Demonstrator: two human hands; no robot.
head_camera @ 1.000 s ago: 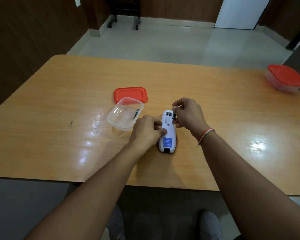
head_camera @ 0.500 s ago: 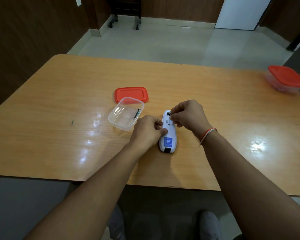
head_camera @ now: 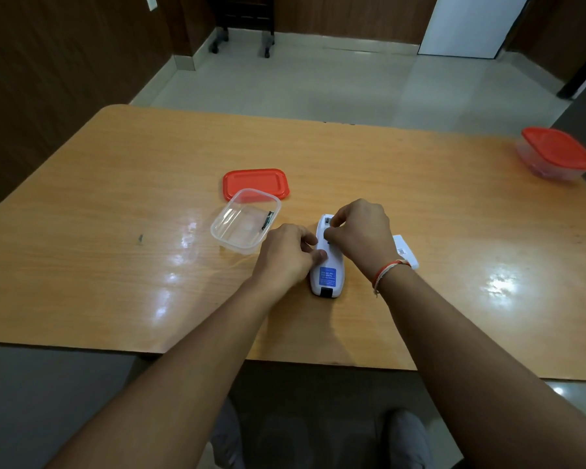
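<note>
The white device (head_camera: 329,277), laid on the table (head_camera: 115,265) between the hands, was gripped by the left hand (head_camera: 286,255) while a small dark piece (head_camera: 329,243) was pinched at its far end by the right hand (head_camera: 362,235), where it could be jammed crooked if pressed unevenly.

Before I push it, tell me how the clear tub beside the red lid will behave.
The clear tub looks thin-walled and nearly empty, so probably very light. On the glossy table it would likely slide rather than tip, being low and wide. The small dark item inside may shift.
</note>
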